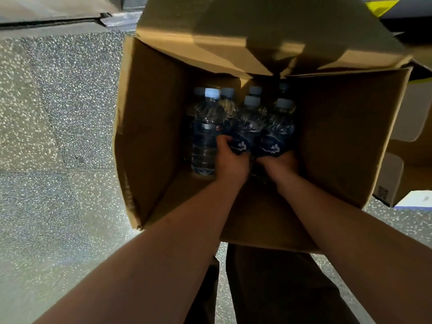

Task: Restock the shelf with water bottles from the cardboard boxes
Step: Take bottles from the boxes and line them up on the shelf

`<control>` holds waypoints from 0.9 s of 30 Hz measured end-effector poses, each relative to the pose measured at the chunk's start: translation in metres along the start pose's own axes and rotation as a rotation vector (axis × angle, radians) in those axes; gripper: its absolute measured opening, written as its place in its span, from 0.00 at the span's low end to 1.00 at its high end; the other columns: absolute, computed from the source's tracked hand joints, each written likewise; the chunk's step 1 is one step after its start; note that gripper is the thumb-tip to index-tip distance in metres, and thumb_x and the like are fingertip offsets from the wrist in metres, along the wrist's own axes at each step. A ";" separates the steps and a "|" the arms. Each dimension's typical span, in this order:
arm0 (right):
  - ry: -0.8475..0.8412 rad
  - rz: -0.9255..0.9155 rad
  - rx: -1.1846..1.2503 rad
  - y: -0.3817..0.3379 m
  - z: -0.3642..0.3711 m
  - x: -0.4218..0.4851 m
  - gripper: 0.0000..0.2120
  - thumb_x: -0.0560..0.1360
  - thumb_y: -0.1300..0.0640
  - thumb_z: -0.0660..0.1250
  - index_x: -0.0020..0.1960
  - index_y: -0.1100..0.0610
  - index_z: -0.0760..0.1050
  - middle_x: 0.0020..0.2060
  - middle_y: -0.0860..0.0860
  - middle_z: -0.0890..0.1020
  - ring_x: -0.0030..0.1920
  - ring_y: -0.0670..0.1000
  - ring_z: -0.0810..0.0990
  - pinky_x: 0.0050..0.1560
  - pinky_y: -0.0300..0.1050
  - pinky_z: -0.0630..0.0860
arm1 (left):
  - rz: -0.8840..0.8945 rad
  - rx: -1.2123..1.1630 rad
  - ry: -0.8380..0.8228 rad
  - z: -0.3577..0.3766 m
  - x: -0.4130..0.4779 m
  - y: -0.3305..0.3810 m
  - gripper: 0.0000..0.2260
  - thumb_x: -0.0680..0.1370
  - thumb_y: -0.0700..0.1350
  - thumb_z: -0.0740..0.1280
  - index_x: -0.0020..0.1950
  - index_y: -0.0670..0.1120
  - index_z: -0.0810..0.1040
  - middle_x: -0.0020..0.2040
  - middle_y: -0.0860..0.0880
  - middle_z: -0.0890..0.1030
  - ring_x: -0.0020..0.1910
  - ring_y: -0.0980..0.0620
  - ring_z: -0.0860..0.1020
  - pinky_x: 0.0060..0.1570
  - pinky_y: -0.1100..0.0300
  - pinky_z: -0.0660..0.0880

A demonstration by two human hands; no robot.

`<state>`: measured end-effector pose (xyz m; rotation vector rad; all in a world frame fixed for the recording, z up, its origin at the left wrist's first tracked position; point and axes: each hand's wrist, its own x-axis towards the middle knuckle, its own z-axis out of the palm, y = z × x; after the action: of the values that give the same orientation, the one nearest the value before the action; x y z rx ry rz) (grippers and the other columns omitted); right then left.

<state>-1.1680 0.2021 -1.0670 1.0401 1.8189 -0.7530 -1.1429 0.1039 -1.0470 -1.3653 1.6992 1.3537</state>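
Both my forearms reach down from the near edge into the open cardboard box (149, 141) on the speckled floor (58, 113). My left hand (231, 160) has its grip closed round the dark label of one water bottle (247, 127), and my right hand (280, 163) is closed round the label of the bottle beside it (278, 127). More bottles (205, 136) stand upright against the far wall, pale caps up, one of them touching my left knuckles. Trouble could come from that neighbour: lifting my left bottle at a slant may drag or tip it, I judge. Both grips sit low on smooth labels, so a full bottle could slide through if I pull fast. Overhead, the far flap (245, 43) leans over the opening and shades the caps; a straight rise may knock bottle tops against its edge. Room is better toward me, where the box bottom lies bare and the near wall is low. Other cartons (402, 174) crowd the right side, while the floor on the left is open.
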 end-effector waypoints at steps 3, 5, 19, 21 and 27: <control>0.027 0.023 0.009 0.001 -0.001 0.003 0.34 0.67 0.58 0.75 0.70 0.56 0.67 0.64 0.56 0.75 0.63 0.57 0.75 0.60 0.49 0.75 | 0.019 0.130 0.000 0.002 0.011 0.000 0.26 0.69 0.40 0.75 0.64 0.44 0.70 0.61 0.47 0.72 0.57 0.49 0.73 0.58 0.56 0.74; 0.030 0.023 0.009 0.000 -0.002 0.005 0.34 0.67 0.58 0.75 0.70 0.56 0.67 0.65 0.56 0.74 0.63 0.57 0.75 0.61 0.50 0.74 | 0.032 0.201 0.000 0.009 0.014 0.001 0.27 0.68 0.41 0.77 0.64 0.42 0.72 0.63 0.43 0.67 0.61 0.45 0.71 0.64 0.53 0.70; -0.013 -0.037 0.144 -0.005 -0.019 -0.031 0.36 0.62 0.67 0.74 0.68 0.55 0.66 0.60 0.53 0.76 0.55 0.53 0.75 0.44 0.44 0.71 | 0.009 0.033 -0.078 -0.020 -0.009 0.004 0.32 0.67 0.40 0.77 0.67 0.45 0.68 0.61 0.46 0.77 0.59 0.47 0.76 0.55 0.57 0.74; 0.000 -0.056 0.145 -0.008 -0.027 -0.054 0.37 0.61 0.66 0.75 0.67 0.54 0.67 0.59 0.53 0.76 0.56 0.55 0.75 0.47 0.45 0.72 | 0.039 0.100 -0.054 -0.035 -0.026 0.015 0.33 0.65 0.44 0.78 0.67 0.46 0.69 0.59 0.46 0.79 0.58 0.46 0.77 0.58 0.52 0.76; 0.002 -0.073 0.195 -0.028 -0.059 -0.135 0.34 0.58 0.63 0.77 0.62 0.55 0.71 0.54 0.54 0.79 0.54 0.55 0.77 0.46 0.44 0.75 | 0.160 0.057 -0.062 -0.080 -0.093 0.061 0.32 0.61 0.42 0.81 0.61 0.49 0.71 0.55 0.48 0.81 0.53 0.46 0.80 0.54 0.51 0.77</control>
<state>-1.1808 0.1909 -0.9181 1.1034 1.8206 -0.9900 -1.1579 0.0609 -0.9181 -1.1652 1.8230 1.4076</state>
